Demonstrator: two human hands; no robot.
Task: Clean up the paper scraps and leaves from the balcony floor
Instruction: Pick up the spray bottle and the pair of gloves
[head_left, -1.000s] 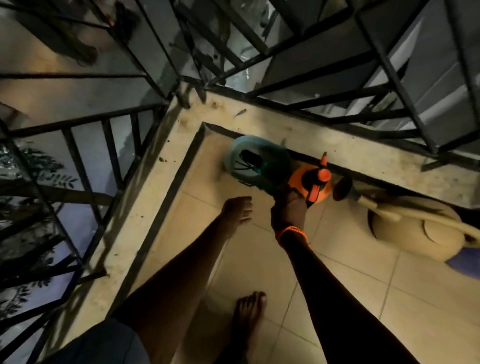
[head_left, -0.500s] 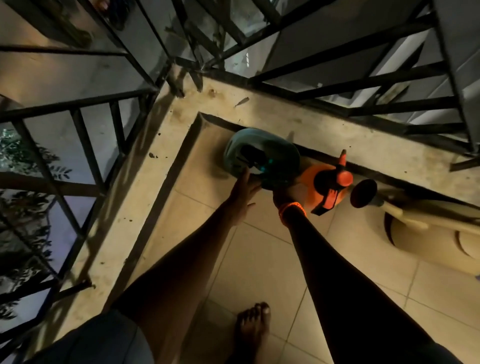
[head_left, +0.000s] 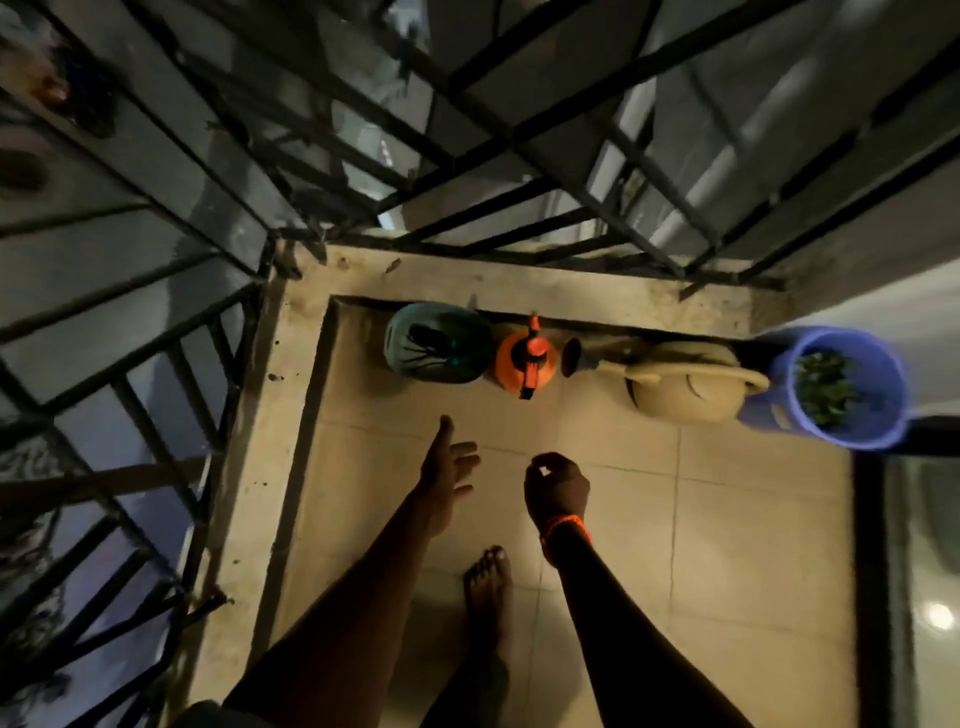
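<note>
Both hands have come back from the far wall – half a second ago the left was touching the teal container and the right was down by the orange sprayer, and now both hang over bare tile, well apart from either.

On the far left, the black metal railing (head_left: 171, 374) – thin straight bars – stands along a rough, speckled concrete ledge (head_left: 260, 415). Inside it lies the balcony floor (head_left: 727, 519), smooth pale square tiles with thin grout lines; no scraps or leaves show on it in this dim light.

The left hand (head_left: 447, 478) is spread, fingers straight and fanned, thumb pointing far, grip wide and holding nothing. Beyond it, against the far ledge, sits the teal container (head_left: 441, 348), rounded and matte, with something dark inside. A bare foot (head_left: 488, 587) stands on the tile near the viewer.

The right hand (head_left: 556, 488), an orange band at the wrist, has its fingers curled with thumb and forefinger tips meeting – whether they pinch anything I cannot tell. Beyond it, the orange sprayer (head_left: 524, 361), a glossy plastic globe with a black and red pump top, touches the teal container. Further right lies a beige watering can (head_left: 685, 389), long spout to the left, then a round blue bucket (head_left: 841, 387) holding green leaves (head_left: 823, 387).
</note>
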